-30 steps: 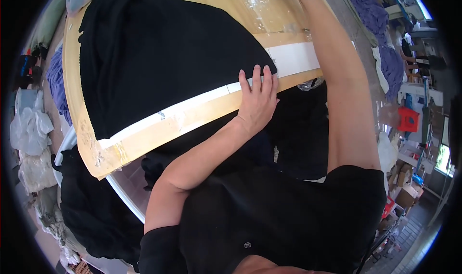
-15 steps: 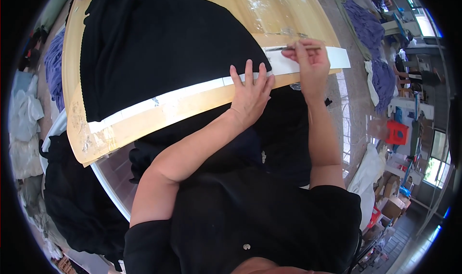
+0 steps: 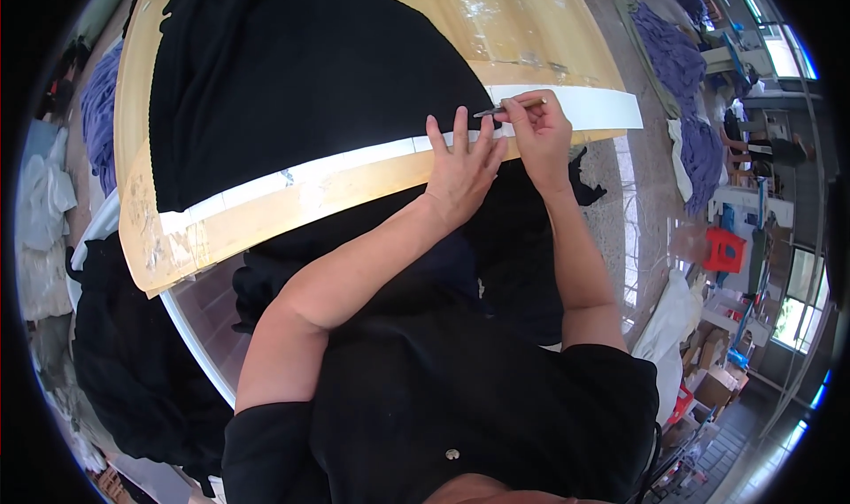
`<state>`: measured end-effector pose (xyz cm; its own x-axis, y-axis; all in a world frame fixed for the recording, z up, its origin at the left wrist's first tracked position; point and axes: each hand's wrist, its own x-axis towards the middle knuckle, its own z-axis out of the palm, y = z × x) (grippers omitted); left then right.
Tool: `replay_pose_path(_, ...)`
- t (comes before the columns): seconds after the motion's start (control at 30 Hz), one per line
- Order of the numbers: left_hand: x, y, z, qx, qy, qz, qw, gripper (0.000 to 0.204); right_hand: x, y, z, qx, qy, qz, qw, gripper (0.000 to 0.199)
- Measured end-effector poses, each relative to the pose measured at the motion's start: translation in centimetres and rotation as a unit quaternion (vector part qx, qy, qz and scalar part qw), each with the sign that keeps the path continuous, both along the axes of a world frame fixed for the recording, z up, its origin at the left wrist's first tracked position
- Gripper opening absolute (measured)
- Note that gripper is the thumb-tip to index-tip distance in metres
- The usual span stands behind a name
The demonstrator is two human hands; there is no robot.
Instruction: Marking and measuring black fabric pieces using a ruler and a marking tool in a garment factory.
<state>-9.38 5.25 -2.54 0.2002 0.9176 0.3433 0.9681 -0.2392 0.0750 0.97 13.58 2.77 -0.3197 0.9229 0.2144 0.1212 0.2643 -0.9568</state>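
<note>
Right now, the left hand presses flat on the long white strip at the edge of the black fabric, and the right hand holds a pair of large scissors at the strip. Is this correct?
Not quite. In the head view, the right hand holds a thin pencil-like marking tool, not large scissors, with its tip at the long white strip. The rest is right: the left hand presses flat on that strip at the edge of the black fabric.

My left hand lies flat, fingers spread, on the white pattern strip along the lower edge of the black fabric on the wooden worktop. My right hand pinches a thin marking tool, tip at the strip's upper edge, just beside my left fingertips.
</note>
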Motion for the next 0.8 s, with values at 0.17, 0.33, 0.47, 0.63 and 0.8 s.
replay_pose_path(0.17, 0.1, 0.0, 0.2, -0.032, -0.001, -0.01, 0.999, 0.049, -2.6, -2.4, 2.4, 0.024, 0.025, 0.023, 0.999, 0.012)
replay_pose_path(0.33, 1.8, 0.5, -2.5, -0.075, 0.091, 0.048, 0.992, 0.046, -5.2, -2.4, 0.1, 0.042, -0.087, 0.094, 0.991, 0.01)
replay_pose_path(0.47, 3.8, 2.4, -6.3, -0.095, 0.283, 0.137, 0.945, 0.046, -6.6, -2.9, 1.3, 0.052, -0.035, 0.037, 0.997, 0.014)
replay_pose_path(0.63, 3.6, 3.2, -10.0, -0.136, 0.464, 0.233, 0.844, 0.046, -11.8, -5.4, 1.8, 0.092, 0.019, 0.177, 0.98, 0.014)
replay_pose_path(0.8, 1.7, 1.1, -3.9, 0.122, -0.065, -0.008, 0.99, 0.046, -12.9, -4.5, 0.5, 0.095, -0.099, 0.181, 0.974, 0.015)
